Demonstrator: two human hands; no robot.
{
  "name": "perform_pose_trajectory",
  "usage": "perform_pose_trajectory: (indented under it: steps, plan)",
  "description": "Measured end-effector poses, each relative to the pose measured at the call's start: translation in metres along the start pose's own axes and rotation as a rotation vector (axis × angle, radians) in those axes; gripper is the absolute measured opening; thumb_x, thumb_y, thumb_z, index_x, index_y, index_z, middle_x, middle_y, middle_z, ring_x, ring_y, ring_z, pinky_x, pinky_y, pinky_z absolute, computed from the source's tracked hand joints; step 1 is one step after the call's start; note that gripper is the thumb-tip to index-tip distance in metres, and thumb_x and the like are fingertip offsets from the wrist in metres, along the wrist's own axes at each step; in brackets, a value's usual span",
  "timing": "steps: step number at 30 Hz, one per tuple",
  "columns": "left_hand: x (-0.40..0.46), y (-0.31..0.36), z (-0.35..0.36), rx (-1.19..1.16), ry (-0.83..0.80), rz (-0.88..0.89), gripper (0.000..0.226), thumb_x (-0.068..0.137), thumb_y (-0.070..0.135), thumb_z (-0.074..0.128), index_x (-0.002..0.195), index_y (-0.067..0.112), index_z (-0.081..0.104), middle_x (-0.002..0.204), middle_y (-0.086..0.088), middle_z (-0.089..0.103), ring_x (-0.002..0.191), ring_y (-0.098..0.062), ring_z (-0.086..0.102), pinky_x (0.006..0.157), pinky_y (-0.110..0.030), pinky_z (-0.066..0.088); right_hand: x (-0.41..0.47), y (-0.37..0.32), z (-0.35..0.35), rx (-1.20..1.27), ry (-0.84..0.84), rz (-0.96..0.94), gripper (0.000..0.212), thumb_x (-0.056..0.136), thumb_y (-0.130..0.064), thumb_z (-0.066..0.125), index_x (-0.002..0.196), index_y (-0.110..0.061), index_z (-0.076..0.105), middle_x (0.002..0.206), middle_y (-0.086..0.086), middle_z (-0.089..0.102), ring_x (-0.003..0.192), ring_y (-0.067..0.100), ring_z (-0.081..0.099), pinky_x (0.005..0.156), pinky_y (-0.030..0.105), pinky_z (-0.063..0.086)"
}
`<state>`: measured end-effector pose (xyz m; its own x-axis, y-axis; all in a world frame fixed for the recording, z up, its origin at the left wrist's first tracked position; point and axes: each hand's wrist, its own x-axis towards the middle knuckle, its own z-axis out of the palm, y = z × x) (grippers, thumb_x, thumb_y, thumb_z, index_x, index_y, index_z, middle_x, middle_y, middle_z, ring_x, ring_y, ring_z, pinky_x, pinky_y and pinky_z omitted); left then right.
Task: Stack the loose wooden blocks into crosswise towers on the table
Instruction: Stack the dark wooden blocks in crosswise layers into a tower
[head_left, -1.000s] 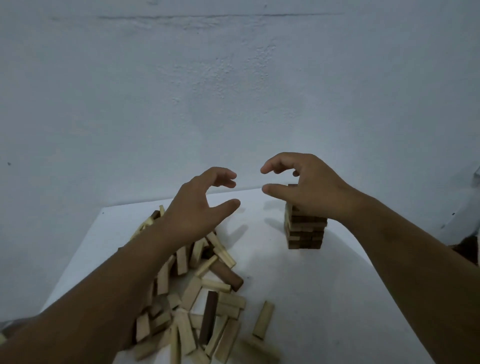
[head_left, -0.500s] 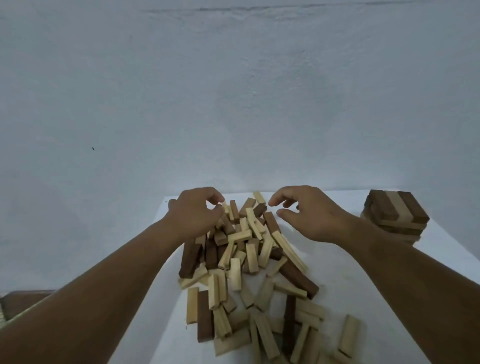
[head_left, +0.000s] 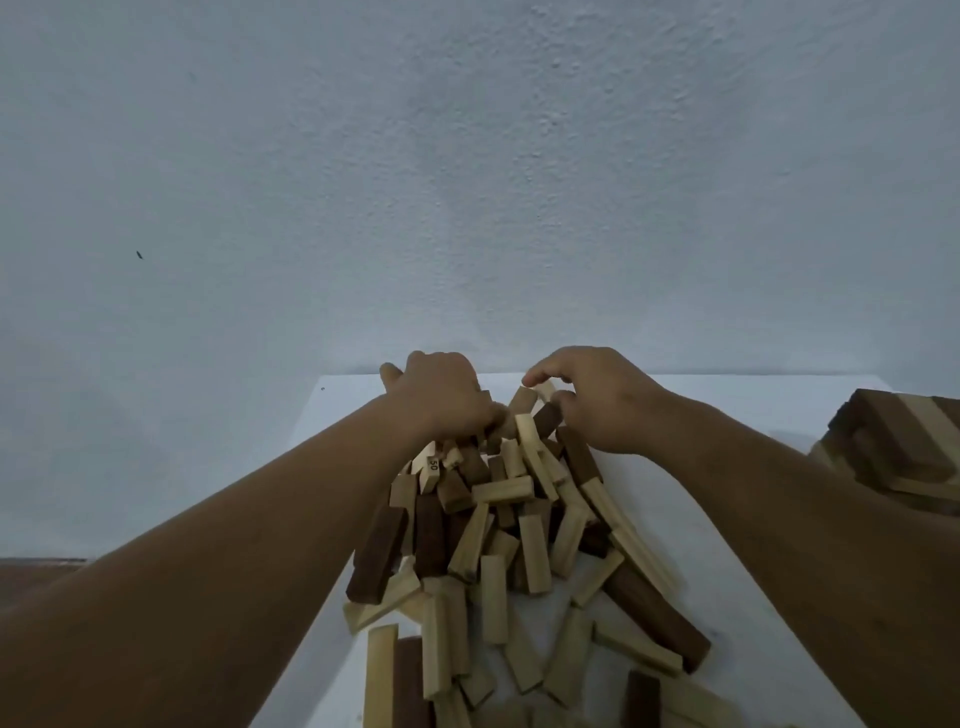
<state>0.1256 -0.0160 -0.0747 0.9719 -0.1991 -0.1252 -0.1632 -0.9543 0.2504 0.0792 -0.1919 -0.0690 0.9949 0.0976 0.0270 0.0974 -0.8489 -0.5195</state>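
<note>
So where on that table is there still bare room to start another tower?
Bare white table shows between the pile of loose blocks and the finished tower at the right edge, beneath the right forearm. A narrower strip lies behind the hands by the wall. The middle and near edge are crowded with blocks.

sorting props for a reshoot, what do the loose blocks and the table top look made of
Loose blocks: apparently wood, matt, some pale, some dark brown; faint grain shows. Table top: smooth, white, plain surface, perhaps laminate or painted board; the look leaves it open.
</note>
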Motion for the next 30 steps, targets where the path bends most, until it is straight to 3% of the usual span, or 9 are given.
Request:
perform_pose_trajectory:
  steps: [2, 4, 8, 11, 16, 20, 22, 25, 30]
  plan:
    - [-0.001, -0.003, -0.002, -0.324, -0.022, -0.026, 0.028, 0.070, 0.047, 0.076, 0.074, 0.019, 0.076, 0.078, 0.001, 0.073, 0.089, -0.021, 0.065, 0.088, -0.044, 0.046, 0.012, 0.001, 0.001, -0.055, -0.046, -0.013, 0.040, 0.092, -0.006, 0.056, 0.123, -0.030, 0.065, 0.132, -0.006, 0.058, 0.118, 0.017, 0.055, 0.095, 0.034, 0.050]
    - [-0.008, -0.006, -0.009, -0.666, -0.045, -0.041, 0.021, 0.065, 0.033, 0.088, 0.074, 0.017, 0.076, 0.080, -0.003, 0.075, 0.078, -0.022, 0.070, 0.074, -0.039, 0.058, 0.021, 0.001, 0.003, -0.118, -0.104, -0.039, 0.048, 0.087, -0.004, 0.060, 0.126, -0.031, 0.064, 0.137, -0.003, 0.056, 0.122, 0.018, 0.054, 0.099, 0.037, 0.049]
    - [-0.017, -0.020, -0.023, -1.028, 0.010, -0.087, 0.025, 0.068, 0.021, 0.088, 0.088, 0.011, 0.076, 0.094, 0.007, 0.073, 0.085, 0.002, 0.059, 0.066, -0.015, 0.040, 0.029, -0.008, 0.002, -0.246, -0.228, -0.092, 0.059, 0.084, 0.002, 0.059, 0.132, -0.031, 0.060, 0.138, -0.001, 0.056, 0.122, 0.020, 0.054, 0.101, 0.037, 0.047]
    - [-0.020, -0.033, -0.031, -1.186, 0.098, -0.090, 0.022, 0.071, 0.023, 0.085, 0.087, 0.015, 0.073, 0.096, 0.004, 0.073, 0.095, -0.006, 0.063, 0.079, -0.021, 0.041, 0.028, -0.014, -0.001, -0.370, -0.266, -0.146, 0.047, 0.092, -0.005, 0.057, 0.130, -0.032, 0.061, 0.133, -0.005, 0.058, 0.121, 0.019, 0.050, 0.103, 0.036, 0.040]
    - [-0.022, -0.038, -0.033, -1.226, 0.196, -0.030, 0.013, 0.093, 0.020, 0.065, 0.102, 0.012, 0.068, 0.096, -0.011, 0.075, 0.091, -0.014, 0.072, 0.089, -0.035, 0.055, 0.027, -0.016, -0.003, -0.404, -0.215, -0.193, 0.015, 0.090, -0.027, 0.065, 0.103, -0.033, 0.071, 0.105, -0.007, 0.061, 0.102, 0.016, 0.052, 0.085, 0.032, 0.036]
    - [-0.023, -0.021, -0.027, -1.015, 0.213, 0.079, 0.019, 0.103, 0.024, 0.043, 0.119, 0.022, 0.052, 0.093, -0.003, 0.065, 0.074, -0.012, 0.071, 0.070, -0.026, 0.055, 0.018, -0.010, -0.014, -0.257, -0.143, -0.056, 0.019, 0.085, -0.015, 0.068, 0.094, -0.030, 0.061, 0.104, -0.004, 0.057, 0.091, 0.015, 0.054, 0.077, 0.031, 0.048]
    - [-0.021, -0.009, -0.022, -0.820, 0.211, 0.178, 0.020, 0.096, 0.016, 0.050, 0.114, 0.024, 0.051, 0.078, 0.003, 0.055, 0.064, -0.011, 0.058, 0.055, -0.021, 0.047, 0.009, -0.007, -0.024, -0.199, -0.076, 0.035, 0.015, 0.089, -0.016, 0.064, 0.097, -0.025, 0.055, 0.103, -0.002, 0.056, 0.088, 0.015, 0.054, 0.071, 0.030, 0.045]
    - [-0.014, 0.012, -0.014, -0.461, 0.209, 0.281, 0.025, 0.079, 0.036, 0.073, 0.097, 0.025, 0.060, 0.072, 0.013, 0.052, 0.068, -0.008, 0.052, 0.058, -0.023, 0.043, -0.012, -0.004, -0.037, -0.138, 0.015, 0.145, 0.017, 0.091, -0.018, 0.059, 0.106, -0.018, 0.049, 0.099, 0.003, 0.058, 0.084, 0.018, 0.056, 0.065, 0.031, 0.044]
    - [0.001, 0.048, 0.003, -0.025, 0.022, 0.214, 0.040, 0.066, 0.049, 0.077, 0.090, 0.021, 0.064, 0.090, 0.004, 0.063, 0.083, -0.015, 0.061, 0.069, -0.030, 0.054, -0.052, -0.001, -0.043, -0.084, 0.108, 0.256, 0.019, 0.090, -0.018, 0.060, 0.105, -0.016, 0.048, 0.096, 0.003, 0.057, 0.079, 0.017, 0.056, 0.058, 0.029, 0.040]
